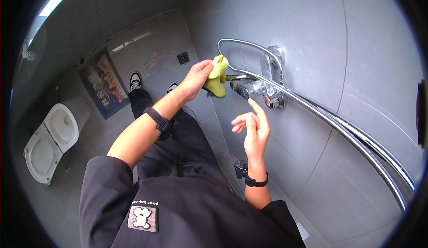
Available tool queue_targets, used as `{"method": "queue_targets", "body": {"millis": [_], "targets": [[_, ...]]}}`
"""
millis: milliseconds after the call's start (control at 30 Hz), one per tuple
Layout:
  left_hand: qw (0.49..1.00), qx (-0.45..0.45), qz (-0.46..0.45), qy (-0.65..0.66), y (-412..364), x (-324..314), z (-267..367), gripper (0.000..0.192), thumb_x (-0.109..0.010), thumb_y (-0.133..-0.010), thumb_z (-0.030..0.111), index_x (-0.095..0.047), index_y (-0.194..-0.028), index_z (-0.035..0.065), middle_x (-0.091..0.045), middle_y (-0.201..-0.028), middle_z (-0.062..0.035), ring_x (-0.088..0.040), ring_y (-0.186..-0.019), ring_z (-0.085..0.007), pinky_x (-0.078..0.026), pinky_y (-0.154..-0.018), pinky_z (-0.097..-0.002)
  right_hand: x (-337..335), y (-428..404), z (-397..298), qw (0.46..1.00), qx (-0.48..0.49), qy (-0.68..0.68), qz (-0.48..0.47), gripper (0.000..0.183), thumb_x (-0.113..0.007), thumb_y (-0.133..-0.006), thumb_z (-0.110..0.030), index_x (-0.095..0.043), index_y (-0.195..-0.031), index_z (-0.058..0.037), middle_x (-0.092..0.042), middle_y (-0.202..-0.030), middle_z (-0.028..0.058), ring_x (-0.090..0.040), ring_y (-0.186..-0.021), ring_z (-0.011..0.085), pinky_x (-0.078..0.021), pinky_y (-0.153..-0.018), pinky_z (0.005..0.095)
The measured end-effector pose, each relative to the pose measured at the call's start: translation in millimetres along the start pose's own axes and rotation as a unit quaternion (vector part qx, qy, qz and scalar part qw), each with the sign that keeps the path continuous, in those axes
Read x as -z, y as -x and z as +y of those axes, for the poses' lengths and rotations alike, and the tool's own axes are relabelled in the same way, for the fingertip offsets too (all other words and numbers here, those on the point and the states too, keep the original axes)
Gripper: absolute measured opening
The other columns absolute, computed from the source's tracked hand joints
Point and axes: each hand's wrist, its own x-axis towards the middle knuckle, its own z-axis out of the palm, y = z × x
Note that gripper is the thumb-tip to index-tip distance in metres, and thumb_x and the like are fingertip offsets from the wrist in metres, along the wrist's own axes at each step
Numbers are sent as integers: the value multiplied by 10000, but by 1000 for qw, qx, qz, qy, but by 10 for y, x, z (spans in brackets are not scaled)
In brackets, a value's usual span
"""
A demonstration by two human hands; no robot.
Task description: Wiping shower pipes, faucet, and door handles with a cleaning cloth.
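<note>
My left hand point(197, 79) pinches a yellow-green cloth point(219, 68), whose lower part hangs below the fingers. The cloth is at the end of the chrome spout point(241, 78) of a wall-mounted shower mixer tap; whether it wraps the spout cannot be told. My right hand point(254, 127) is raised and holds nothing. Its index finger is extended and its tip is just below the mixer's lever handle point(239, 90); contact is unclear. A metal shower hose point(245, 41) loops above the spout.
The hose and a chrome riser pipe point(371, 147) run along the grey tiled wall point(311, 47) to the right. On the left are a toilet point(76, 132) with its lid raised and a patterned mat point(117, 107). A square floor drain point(183, 58) lies ahead of my shoes.
</note>
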Motion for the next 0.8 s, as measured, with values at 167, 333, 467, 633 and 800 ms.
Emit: {"method": "queue_targets", "body": {"millis": [167, 333, 467, 633, 800], "targets": [[996, -29, -63, -62, 62, -150, 155, 328, -551, -1052, 265, -680, -1249, 37, -684, -1004, 27, -603, -882, -62, -494, -785, -250, 14, 51, -285, 994, 65, -52, 75, 531, -514, -1055, -107, -300, -1524, 23, -665, -791, 101, -612, -589, 130, -514, -576, 234], [960, -112, -138, -218, 336, -357, 387, 339, -599, -1035, 287, -723, -1141, -9, -713, -926, -39, -615, -854, -87, -509, -772, -275, 142, -67, -588, 968, 182, 121, 126, 610, -566, -996, -56, -281, -1524, 54, -636, -984, 119, -585, -626, 123, -475, -562, 238], [939, -170, -128, -272, 456, -578, 496, 341, -602, -1027, 282, -705, -1126, -28, -714, -956, -117, -660, -900, -181, -519, -804, -327, 50, -303, -965, 930, 250, 252, 95, 519, -623, -946, -10, -455, -1430, 74, -596, -1175, 134, -614, -834, 140, -495, -677, 259], [905, -193, -107, -364, 175, -813, 465, 326, -616, -973, 261, -666, -1096, -37, -704, -1012, -235, -694, -920, -377, -532, -798, -449, -184, -504, -1138, 904, 371, 210, -28, 540, -604, -959, -60, -446, -1459, 68, -526, -1406, 210, -659, -1136, 245, -538, -832, 314], [882, -239, -32, -405, -271, -1090, 375, 300, -615, -917, 226, -660, -1043, -43, -699, -1004, -277, -674, -989, -444, -533, -883, -495, -169, -584, -853, 885, 389, 255, -1, 533, -628, -945, -76, -461, -1434, 57, -573, -1404, 201, -608, -1222, 319, -496, -1001, 410]]}}
